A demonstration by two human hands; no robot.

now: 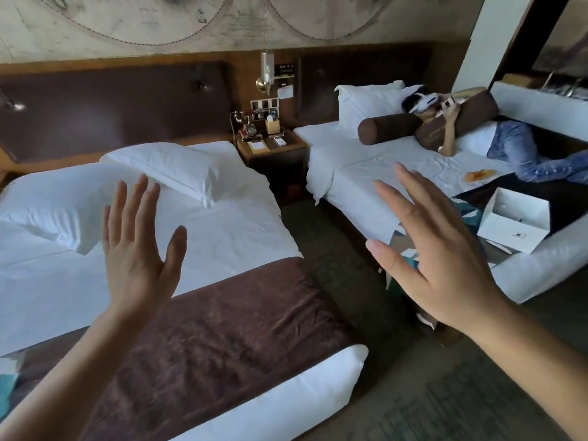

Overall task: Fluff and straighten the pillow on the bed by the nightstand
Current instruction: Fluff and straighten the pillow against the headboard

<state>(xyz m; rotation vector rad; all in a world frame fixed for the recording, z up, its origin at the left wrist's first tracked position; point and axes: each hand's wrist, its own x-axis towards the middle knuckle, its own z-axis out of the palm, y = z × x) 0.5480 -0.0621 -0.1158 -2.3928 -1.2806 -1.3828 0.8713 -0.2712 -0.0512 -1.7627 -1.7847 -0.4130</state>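
Observation:
A white pillow [178,168] lies askew at the head of the near bed [222,237], its right end toward the wooden nightstand [273,148]. A second white pillow [54,202] lies rumpled to its left. My left hand [140,253] is raised over the white sheet, fingers straight and spread, holding nothing. My right hand [439,256] is raised over the gap between the beds, also spread and empty. Both hands are well short of the pillows.
A brown runner [222,338] crosses the foot of the near bed. On the nightstand stand an old-style telephone [246,125] and a tissue box [272,125]. On the far bed [359,173] a person [471,132] reclines with brown bolsters; a white box [515,224] sits there.

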